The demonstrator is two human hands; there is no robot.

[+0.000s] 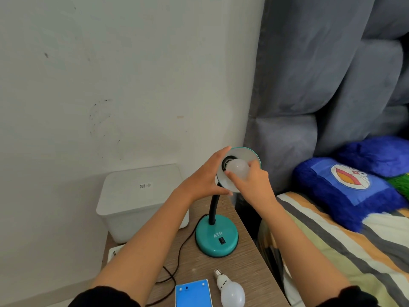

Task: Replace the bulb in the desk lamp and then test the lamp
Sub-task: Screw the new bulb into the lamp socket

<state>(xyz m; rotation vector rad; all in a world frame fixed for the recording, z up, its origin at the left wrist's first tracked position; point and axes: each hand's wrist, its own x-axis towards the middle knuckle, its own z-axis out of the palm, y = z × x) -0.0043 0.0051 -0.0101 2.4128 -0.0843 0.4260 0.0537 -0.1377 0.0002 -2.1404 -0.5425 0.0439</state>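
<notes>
The right hand (250, 185) is closed around the bulb (238, 168) at the socket (228, 163), fingertips on the frosted globe. The left hand (203, 178) lies open against the outside of the lamp's shade (252, 155), bracing it rather than clamping it. Whether this bulb is going in or coming out cannot be told.

The step goes best if the bulb stays in line with the socket and the twist comes from the fingers while the left hand stops the shade swinging on the gooseneck (213, 207). A light grip probably suffices; squeezing the globe or forcing a crooked thread risks jamming it.

The teal base (217, 237) stands below the shade on the tabletop (250, 269), its rocker switch (222, 240) facing the person. A second bulb (231, 289) lies on its side in front of the base, near the tabletop's edge and likely to roll. A blue box (193, 293) sits left of that bulb. The cord (177, 258) trails left of the base. A white bin (141, 200) stands behind and left of the base, and the bed (345, 244) is to its right. Nothing blocks the hands.
</notes>
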